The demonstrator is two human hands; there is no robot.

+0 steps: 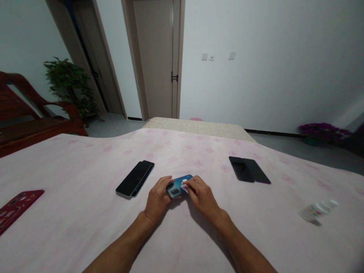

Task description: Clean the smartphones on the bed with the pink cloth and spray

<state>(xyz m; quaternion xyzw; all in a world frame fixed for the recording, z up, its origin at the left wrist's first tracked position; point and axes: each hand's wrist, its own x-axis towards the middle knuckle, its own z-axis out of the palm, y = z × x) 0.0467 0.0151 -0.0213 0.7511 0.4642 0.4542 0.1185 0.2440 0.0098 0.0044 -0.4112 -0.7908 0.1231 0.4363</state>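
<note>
A blue phone (pixel 176 188) is held just above the pink flowered cloth, its back with the camera block turned up. My left hand (pixel 158 197) grips its left end, fingers along the far edge and thumb hidden. On the right, my right hand (pixel 201 192) pinches a small white wipe (pixel 184 186) against the phone's back. To the left of my hands, two dark phones (pixel 135 179) lie overlapping, screens up. Two more dark phones (pixel 249 170) lie side by side to the right.
A red phone case (pixel 20 206) lies at the left edge. On the right is a blurred white bottle (pixel 317 211). The pink cloth (pixel 93 212) covers the table. Beyond it are a wooden bench (pixel 31 110), a potted plant (pixel 69 85), a door (pixel 153 57) and purple flowers (pixel 322 132).
</note>
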